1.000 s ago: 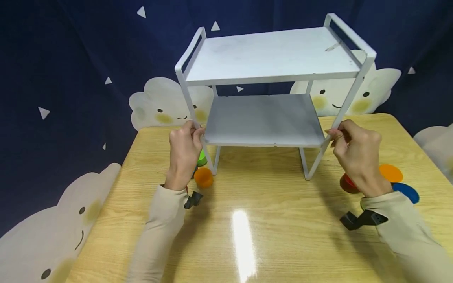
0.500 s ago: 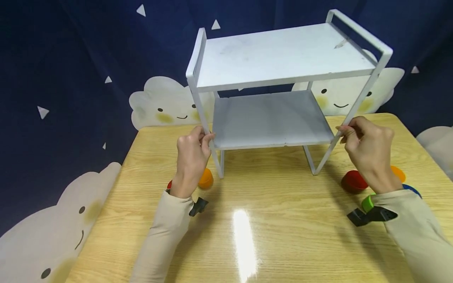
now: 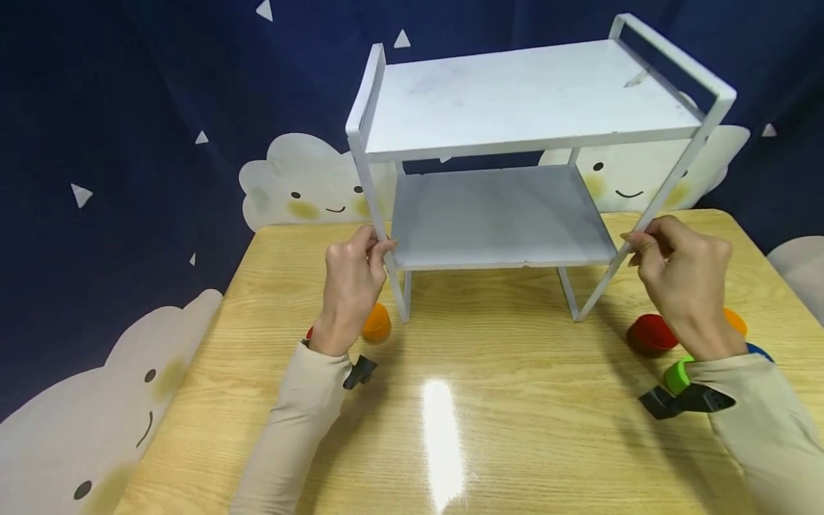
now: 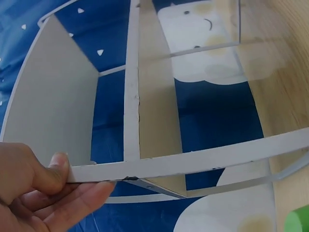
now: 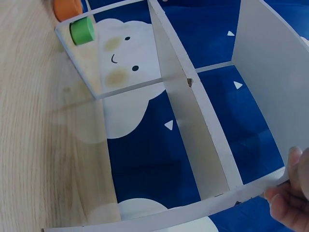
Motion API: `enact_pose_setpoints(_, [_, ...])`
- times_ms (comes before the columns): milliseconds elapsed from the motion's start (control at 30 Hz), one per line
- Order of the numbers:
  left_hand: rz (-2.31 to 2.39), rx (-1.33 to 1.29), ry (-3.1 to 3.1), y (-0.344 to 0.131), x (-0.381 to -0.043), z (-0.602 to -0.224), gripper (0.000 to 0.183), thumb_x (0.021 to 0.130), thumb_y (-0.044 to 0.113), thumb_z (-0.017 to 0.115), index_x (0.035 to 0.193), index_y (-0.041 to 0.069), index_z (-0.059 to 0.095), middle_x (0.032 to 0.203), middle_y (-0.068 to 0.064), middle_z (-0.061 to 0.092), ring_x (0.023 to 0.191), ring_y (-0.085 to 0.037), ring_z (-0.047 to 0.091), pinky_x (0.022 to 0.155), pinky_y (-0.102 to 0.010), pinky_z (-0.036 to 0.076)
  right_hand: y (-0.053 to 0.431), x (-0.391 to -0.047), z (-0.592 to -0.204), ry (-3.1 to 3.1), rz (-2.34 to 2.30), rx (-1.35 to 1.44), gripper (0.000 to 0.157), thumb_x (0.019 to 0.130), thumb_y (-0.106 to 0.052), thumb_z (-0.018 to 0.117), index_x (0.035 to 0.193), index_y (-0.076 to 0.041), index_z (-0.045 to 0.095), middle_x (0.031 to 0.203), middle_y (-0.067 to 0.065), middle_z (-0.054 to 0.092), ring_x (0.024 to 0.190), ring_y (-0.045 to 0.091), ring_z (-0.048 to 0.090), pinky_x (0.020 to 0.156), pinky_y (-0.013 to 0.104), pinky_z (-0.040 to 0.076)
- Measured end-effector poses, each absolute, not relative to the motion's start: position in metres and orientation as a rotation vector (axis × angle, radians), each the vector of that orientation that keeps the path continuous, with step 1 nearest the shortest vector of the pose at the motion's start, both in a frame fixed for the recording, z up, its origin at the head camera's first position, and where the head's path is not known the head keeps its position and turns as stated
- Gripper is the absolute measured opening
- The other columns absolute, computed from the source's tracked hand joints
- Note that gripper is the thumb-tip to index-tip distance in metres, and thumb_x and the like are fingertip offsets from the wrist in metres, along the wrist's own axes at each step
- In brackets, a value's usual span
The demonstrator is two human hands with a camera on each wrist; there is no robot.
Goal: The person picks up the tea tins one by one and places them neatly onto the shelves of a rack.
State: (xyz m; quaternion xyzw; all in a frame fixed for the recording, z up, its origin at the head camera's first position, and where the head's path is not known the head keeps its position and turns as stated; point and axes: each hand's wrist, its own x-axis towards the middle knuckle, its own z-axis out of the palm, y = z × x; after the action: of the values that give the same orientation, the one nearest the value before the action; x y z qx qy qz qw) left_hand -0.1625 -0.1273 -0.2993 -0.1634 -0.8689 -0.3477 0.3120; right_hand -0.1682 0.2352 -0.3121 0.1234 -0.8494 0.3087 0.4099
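Observation:
A white two-tier shelf rack (image 3: 534,93) stands between my hands, with a shelf at mid-height and a raised rail at either end. My left hand (image 3: 354,286) pinches its front left post just below the lower shelf (image 3: 502,214). In the left wrist view, the thumb lies on one side of the post and the fingers on the other. On the opposite side my right hand (image 3: 689,279) pinches the front right post at a similar height. The right wrist view cuts off part of that right hand (image 5: 292,198) at its edge.
An orange cup (image 3: 376,323) stands by the left forearm, beside a partly hidden red item (image 3: 310,333). Around the right wrist are a red cup (image 3: 651,334), a green one (image 3: 677,373), and partly covered orange (image 3: 736,322) and blue pieces (image 3: 759,351). A dark cloud-print curtain (image 3: 161,179) hangs behind the table.
The rack has shifted to the right, with its right end slightly higher in view. Both hands have moved right with it, keeping their hold. The green piece at left is now hidden.

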Motion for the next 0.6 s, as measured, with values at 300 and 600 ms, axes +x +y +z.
enact_pose_setpoints(300, [-0.772, -0.368, -2.293, -0.133, -0.170, -0.301, 0.021, 0.089, 0.012, 0.064, 0.072, -0.001, 0.061, 0.066, -0.011, 0.067, 0.055, -0.021, 0.064, 0.051, -0.031, 0.052, 0.248, -0.164, -0.313, -2.245, 0.811, 0.344, 0.017, 0.085, -0.003, 0.072, 0.097, 0.008, 0.066, 0.084, 0.022, 0.069, 0.075, -0.026, 0.044, 0.066, -0.001, 0.033])
enact_pose_setpoints(600, [-0.330, -0.127, -2.726, -0.134, -0.186, -0.316, 0.040, 0.092, 0.039, 0.044, 0.079, 0.002, 0.050, 0.074, -0.012, 0.047, 0.066, -0.031, 0.050, 0.057, -0.043, 0.044, 0.300, -0.133, -0.378, -2.786, 0.425, 0.334, 0.081, 0.077, -0.043, 0.078, 0.126, 0.014, 0.049, 0.118, 0.040, 0.051, 0.105, 0.058, 0.045, 0.087, 0.066, 0.035])
